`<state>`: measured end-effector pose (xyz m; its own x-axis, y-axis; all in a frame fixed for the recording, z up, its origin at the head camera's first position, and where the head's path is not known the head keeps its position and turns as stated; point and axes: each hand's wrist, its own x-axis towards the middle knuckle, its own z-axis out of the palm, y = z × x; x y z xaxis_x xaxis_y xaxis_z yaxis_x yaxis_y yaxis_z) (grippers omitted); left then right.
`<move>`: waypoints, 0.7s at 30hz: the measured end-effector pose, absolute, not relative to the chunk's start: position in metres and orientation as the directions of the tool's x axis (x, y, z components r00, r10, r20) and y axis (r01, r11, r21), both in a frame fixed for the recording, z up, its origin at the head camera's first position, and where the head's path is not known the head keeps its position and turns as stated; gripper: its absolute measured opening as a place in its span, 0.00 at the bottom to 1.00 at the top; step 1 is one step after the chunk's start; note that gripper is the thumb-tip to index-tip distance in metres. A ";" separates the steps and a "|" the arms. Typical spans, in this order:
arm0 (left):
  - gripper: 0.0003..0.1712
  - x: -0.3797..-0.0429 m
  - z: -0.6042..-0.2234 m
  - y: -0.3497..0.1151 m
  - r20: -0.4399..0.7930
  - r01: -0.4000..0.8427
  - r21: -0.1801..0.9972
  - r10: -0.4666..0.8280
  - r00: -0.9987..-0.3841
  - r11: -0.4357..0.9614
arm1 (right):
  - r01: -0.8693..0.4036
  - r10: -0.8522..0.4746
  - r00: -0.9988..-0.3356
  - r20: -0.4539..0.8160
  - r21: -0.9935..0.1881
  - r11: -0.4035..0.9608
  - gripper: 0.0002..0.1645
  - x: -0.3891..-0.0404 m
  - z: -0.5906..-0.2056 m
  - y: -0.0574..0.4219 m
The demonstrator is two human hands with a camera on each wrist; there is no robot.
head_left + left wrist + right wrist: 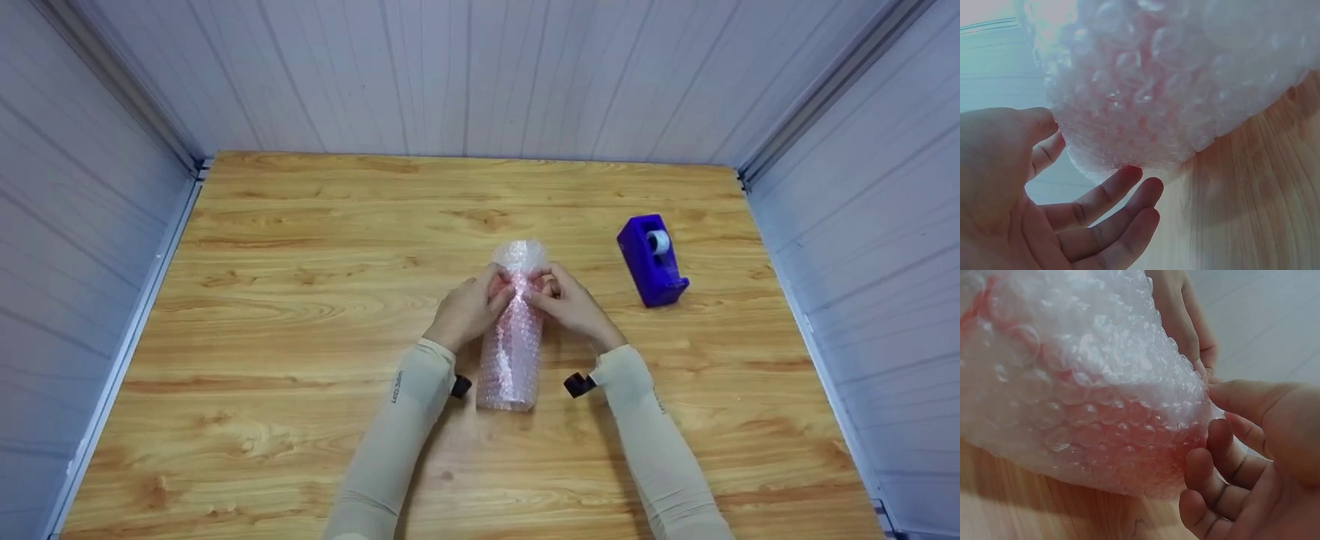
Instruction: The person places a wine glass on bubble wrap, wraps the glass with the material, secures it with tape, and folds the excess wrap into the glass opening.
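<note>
A long bundle of clear bubble wrap (510, 367) lies on the table, pointing away from me, with something pinkish-red showing through it. What that wrapped thing is, I cannot tell. At the upper part of the bundle, my left hand (466, 306) pinches the bubble wrap from the left between thumb and index finger. My right hand (576, 306) pinches it from the right, close to the left fingertips. In the left wrist view, the other left fingers lie along the underside of the bubble wrap (1145, 90). The right wrist view has the right fingers curled beside the bubble wrap (1084, 405).
To the right of the bundle stands a blue tape dispenser (651, 262) holding a roll of tape (658, 241). The wooden table (300, 337) is bounded by pale panel walls (465, 75) at the back and both sides. A small black wrist camera sits at each sleeve.
</note>
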<state>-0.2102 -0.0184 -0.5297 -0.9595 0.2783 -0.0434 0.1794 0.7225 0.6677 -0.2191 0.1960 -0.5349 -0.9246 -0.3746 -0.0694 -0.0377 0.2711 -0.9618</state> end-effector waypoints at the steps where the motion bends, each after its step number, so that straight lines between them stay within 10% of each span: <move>1: 0.16 -0.210 -0.530 -0.019 -0.050 0.162 0.683 0.267 -0.962 0.712 | -0.031 -0.381 -0.922 -0.073 -0.965 0.259 0.25 -0.219 -0.535 0.197; 21: 0.32 -0.210 -0.538 -0.023 -0.208 -0.066 0.794 0.168 -0.964 0.605 | 0.043 -0.240 -0.964 -0.112 -0.960 0.275 0.35 -0.216 -0.545 0.203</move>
<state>-0.2102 -0.0228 -0.5380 -0.9637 0.1679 -0.2077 -0.0656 0.6048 0.7937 -0.2156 0.2033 -0.5451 -0.9642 -0.2403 -0.1124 0.0434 0.2749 -0.9605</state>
